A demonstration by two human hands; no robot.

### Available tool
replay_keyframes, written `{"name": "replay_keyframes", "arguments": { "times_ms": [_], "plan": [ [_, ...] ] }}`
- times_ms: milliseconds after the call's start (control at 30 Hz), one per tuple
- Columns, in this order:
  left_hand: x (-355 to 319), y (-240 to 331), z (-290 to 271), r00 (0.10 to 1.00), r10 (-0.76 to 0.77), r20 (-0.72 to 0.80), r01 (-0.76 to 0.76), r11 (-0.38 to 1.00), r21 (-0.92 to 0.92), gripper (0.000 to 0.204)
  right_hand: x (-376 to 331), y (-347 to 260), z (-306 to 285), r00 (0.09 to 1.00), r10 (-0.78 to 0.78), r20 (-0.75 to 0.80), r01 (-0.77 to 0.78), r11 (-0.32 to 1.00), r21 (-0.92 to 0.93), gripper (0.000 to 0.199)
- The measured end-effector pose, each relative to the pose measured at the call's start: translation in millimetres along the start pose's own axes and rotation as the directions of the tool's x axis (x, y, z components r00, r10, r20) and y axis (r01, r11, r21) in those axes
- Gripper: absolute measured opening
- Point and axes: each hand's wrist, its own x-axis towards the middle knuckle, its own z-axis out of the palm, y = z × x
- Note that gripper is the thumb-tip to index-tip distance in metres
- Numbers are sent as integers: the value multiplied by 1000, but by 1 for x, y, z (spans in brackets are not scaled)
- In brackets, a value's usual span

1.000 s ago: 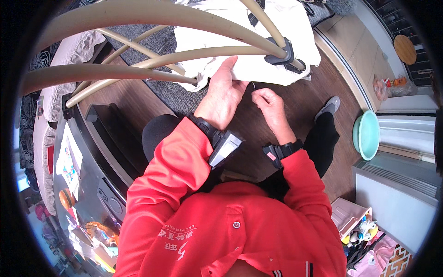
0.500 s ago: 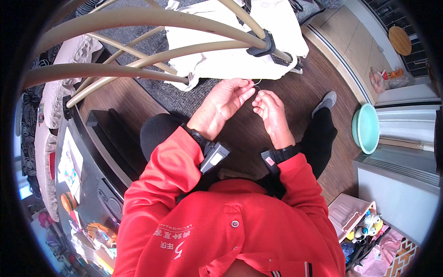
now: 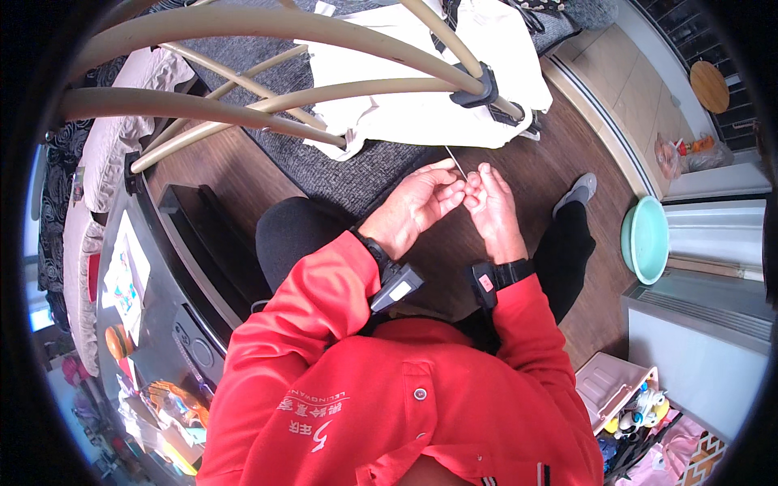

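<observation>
White thread (image 3: 454, 157) at one o'clock runs from the white cloth's (image 3: 421, 125) edge to where the left hand (image 3: 415, 202) and right hand (image 3: 494, 209) meet, fingers curled, though which pinches it cannot be told.

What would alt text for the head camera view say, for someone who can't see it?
A person's left hand and right hand, below red sleeves, come together at a thin pale strand reaching up toward white fabric crossed by beige tubes. A mint-green basin is at the right.
</observation>
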Motion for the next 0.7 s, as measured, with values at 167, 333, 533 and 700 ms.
{"name": "replay_keyframes", "arguments": {
  "times_ms": [167,333,533,700],
  "plan": [
    [-7,29,9,970,243,29,-240,968,-75,27,3,0,-42,983,-108,-150,-7,790,-613,15],
    [1,49,26,915,395,-85,-402,866,-298,28,0,8,-99,981,-88,-172,-121,411,-903,17],
    [3,45,32,869,398,-295,-465,861,-205,29,2,11,-128,927,-168,-334,-281,279,-919,10],
    [7,43,36,825,448,-345,-520,841,-151,30,23,3,-86,945,-227,-235,-92,506,-857,12]
  ]
}}
